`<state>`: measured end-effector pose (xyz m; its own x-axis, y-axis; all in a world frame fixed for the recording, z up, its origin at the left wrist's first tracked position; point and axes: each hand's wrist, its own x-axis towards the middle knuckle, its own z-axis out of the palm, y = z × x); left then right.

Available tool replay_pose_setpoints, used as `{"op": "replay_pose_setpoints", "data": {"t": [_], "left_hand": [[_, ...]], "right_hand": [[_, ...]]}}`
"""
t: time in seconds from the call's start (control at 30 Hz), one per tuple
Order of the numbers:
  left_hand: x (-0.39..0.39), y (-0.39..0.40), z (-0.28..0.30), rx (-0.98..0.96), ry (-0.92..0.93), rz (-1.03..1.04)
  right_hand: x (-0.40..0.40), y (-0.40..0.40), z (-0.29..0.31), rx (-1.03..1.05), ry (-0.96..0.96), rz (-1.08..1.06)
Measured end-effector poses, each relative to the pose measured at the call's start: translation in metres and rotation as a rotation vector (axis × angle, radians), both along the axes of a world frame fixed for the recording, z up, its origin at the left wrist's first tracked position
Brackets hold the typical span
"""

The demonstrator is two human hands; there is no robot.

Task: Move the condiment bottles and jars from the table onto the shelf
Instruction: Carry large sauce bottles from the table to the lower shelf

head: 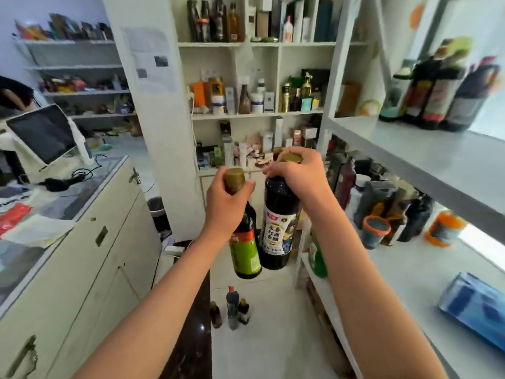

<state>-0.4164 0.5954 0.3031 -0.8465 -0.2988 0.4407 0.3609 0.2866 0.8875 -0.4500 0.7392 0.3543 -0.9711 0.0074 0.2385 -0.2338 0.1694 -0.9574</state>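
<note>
I'm mid-carry: my left hand (226, 206) is wrapped around the neck of the green-labelled bottle (244, 242), my right hand (297, 176) clasps the top of the dark vinegar bottle (278, 222), both hanging at frame centre. Next, I judge, swing right and stand them upright on the shelf (437, 157) beside the bottles already there (442, 91).
</note>
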Motion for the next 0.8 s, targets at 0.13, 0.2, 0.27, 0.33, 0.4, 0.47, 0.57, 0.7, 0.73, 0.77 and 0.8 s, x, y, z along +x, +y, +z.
{"op": "replay_pose_setpoints", "data": {"t": [0.13,0.2,0.27,0.33,0.4,0.47,0.57,0.7,0.73,0.77,0.8], "left_hand": [[-0.034,0.048,0.006,0.084,-0.078,-0.167],[-0.052,0.069,0.015,0.107,-0.070,-0.212],[-0.073,0.088,0.027,0.076,-0.064,-0.225],[-0.098,0.109,0.042,0.032,-0.049,-0.255],[-0.127,0.129,0.056,0.011,-0.011,-0.284],[-0.154,0.146,0.072,-0.004,0.038,-0.285],[-0.200,0.168,0.099,-0.016,0.108,-0.304],[-0.261,0.198,0.128,0.023,0.147,-0.348],[-0.277,0.206,0.135,0.032,0.167,-0.363],[-0.288,0.214,0.142,0.040,0.182,-0.385],[-0.303,0.223,0.148,0.043,0.192,-0.416]], "right_hand": [[-0.024,0.049,0.008,0.051,0.025,-0.107],[-0.035,0.072,0.018,0.063,0.031,-0.174],[-0.043,0.092,0.031,0.031,0.042,-0.197],[-0.053,0.108,0.046,0.004,0.060,-0.205],[-0.067,0.122,0.062,0.007,0.099,-0.234],[-0.085,0.131,0.077,0.051,0.135,-0.277],[-0.120,0.146,0.101,0.119,0.201,-0.359],[-0.165,0.168,0.132,0.180,0.235,-0.459],[-0.176,0.174,0.138,0.190,0.234,-0.489],[-0.186,0.181,0.142,0.197,0.236,-0.520],[-0.198,0.189,0.147,0.203,0.240,-0.553]]}}
